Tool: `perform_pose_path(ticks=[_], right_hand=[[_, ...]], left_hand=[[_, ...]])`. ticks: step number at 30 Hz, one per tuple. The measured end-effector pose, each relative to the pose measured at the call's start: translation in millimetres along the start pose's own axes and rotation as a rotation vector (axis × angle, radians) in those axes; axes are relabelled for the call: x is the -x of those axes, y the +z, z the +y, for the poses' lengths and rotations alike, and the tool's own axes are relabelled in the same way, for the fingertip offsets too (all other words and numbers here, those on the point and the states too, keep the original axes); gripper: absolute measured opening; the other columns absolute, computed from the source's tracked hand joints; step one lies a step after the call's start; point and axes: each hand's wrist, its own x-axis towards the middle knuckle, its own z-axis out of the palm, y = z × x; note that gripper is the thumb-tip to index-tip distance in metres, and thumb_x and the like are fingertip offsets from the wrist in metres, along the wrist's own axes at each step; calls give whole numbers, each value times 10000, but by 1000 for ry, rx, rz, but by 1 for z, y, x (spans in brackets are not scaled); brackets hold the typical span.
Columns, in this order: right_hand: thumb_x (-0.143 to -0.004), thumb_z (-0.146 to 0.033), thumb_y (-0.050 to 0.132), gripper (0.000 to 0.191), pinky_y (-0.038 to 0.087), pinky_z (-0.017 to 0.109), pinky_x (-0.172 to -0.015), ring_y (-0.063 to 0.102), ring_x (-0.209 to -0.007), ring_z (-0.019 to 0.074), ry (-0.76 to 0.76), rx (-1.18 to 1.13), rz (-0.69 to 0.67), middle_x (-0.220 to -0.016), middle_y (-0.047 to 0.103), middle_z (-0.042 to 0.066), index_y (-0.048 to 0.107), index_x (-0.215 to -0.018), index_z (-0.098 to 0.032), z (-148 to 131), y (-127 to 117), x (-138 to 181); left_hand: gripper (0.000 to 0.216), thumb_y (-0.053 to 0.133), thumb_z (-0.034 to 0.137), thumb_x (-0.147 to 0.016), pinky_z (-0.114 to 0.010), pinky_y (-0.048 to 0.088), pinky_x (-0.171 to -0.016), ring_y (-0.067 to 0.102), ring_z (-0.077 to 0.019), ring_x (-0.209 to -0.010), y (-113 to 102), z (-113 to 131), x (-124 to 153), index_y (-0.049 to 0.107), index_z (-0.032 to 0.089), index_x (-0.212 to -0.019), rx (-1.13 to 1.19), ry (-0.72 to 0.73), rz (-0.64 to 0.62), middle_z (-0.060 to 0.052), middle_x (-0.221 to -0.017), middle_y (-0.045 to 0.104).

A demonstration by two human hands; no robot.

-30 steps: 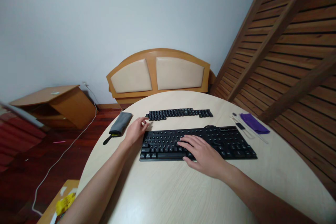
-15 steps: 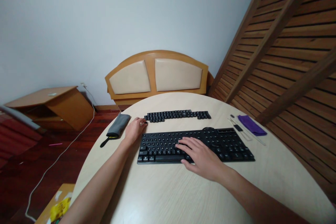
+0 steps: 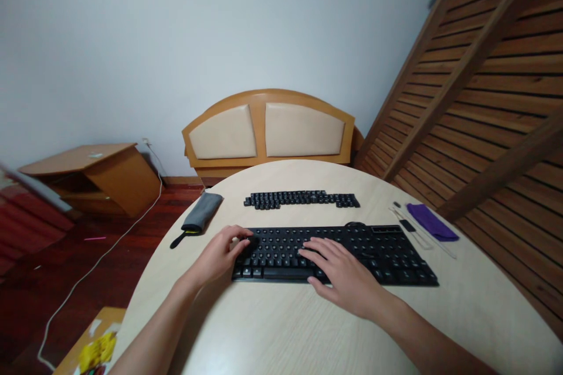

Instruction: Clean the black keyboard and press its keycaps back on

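A black keyboard [image 3: 290,273] lies on the round table, with bare key posts showing across much of its upper part and keycaps along its lower rows. At its upper left corner, my left hand [image 3: 222,251] pinches a small black keycap [image 3: 253,241] between thumb and fingers, partly hidden. My right hand [image 3: 341,272] rests on the middle of the keyboard, fingers spread and holding nothing. Behind the keyboard, loose black keycaps [image 3: 290,198] sit in close rows.
On the left of the table [image 3: 281,328] lies a grey pouch [image 3: 203,213] with a black loop. A purple cloth [image 3: 431,222] and a thin pale tool with a dark piece [image 3: 407,225] are at the right. A headboard [image 3: 261,129] stands beyond.
My left hand has moved from the left end of the loose keycap rows toward me, onto the keyboard's upper left. My right hand stays on the keyboard. The view has shifted slightly.
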Motion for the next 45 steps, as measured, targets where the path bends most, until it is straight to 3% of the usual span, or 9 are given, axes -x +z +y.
perform_pose_path(ticks=[5, 11, 33, 45], right_hand=[[-918, -328, 565, 493, 385, 543, -1134, 466, -1356, 282, -2, 2, -2, -1422, 569, 63, 517, -1406, -287, 0, 0, -1], [-925, -327, 556, 482, 378, 539, -1141, 463, -1357, 280, 2, 26, -34, -1424, 565, 72, 522, -1402, -262, 0, -1, -1], [-914, -319, 574, 495, 370, 523, -1142, 461, -1356, 272, 5, 17, -15, -1429, 561, 67, 522, -1404, -268, 1, 0, -2], [-915, -326, 573, 484, 364, 516, -1147, 463, -1356, 268, 8, 8, -17, -1427, 560, 71, 532, -1394, -269, 0, 1, -2]], left_hand=[[219, 567, 371, -938, -407, 473, -975, 619, -251, -1030, -5, 0, 0, 702, 229, -1036, -1, 99, -122, -74, -1073, 701], [181, 568, 315, -946, -379, 478, -960, 619, -229, -1027, -6, -2, 1, 700, 237, -1042, -50, 165, -174, -62, -1061, 697], [237, 533, 277, -978, -365, 508, -927, 629, -213, -1010, -8, -4, -2, 733, 239, -1101, -147, 290, -197, -64, -1079, 686], [259, 500, 326, -1006, -356, 504, -928, 627, -211, -1029, -4, -2, -3, 729, 239, -1088, -178, 261, -200, -60, -1093, 686]])
